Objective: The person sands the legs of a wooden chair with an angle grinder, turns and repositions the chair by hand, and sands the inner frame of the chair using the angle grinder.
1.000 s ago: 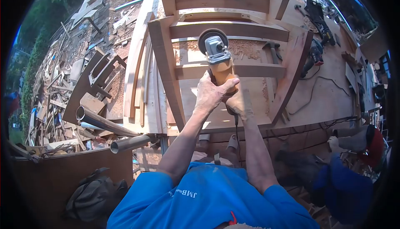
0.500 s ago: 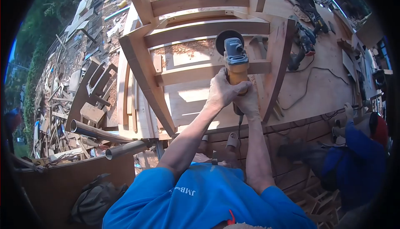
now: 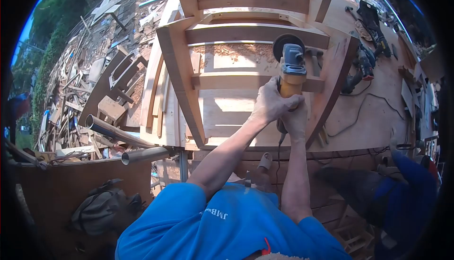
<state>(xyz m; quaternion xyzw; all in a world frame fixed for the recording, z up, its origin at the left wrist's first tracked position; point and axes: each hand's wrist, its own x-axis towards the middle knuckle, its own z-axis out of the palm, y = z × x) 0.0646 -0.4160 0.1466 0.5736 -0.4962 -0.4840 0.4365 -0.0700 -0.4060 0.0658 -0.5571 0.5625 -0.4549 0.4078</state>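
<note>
Both my hands are closed round the yellow body of an angle grinder (image 3: 292, 81). My left hand (image 3: 273, 101) wraps it from the left, and my right hand (image 3: 295, 118) holds its rear end just below. The grinder's dark round disc (image 3: 282, 44) points away from me, over the right part of a wooden chair frame (image 3: 257, 34). One lower crossbar (image 3: 236, 80) passes behind the grinder. Whether the disc touches the wood I cannot tell. The frame lies on a plywood table (image 3: 369, 123), with wood shavings (image 3: 231, 52) between its bars.
A hammer (image 3: 316, 60) lies behind the frame's right side. Power tools (image 3: 366, 66) and a cord (image 3: 362, 101) are on the right. Metal pipes (image 3: 144, 155) jut out at the left, near scrap wood (image 3: 71, 99). A co-worker in blue (image 3: 406, 189) is at the lower right.
The grinder and both hands have moved right across the frame compared with one second ago. The view has shifted back and forth. The co-worker at the lower right has changed posture.
</note>
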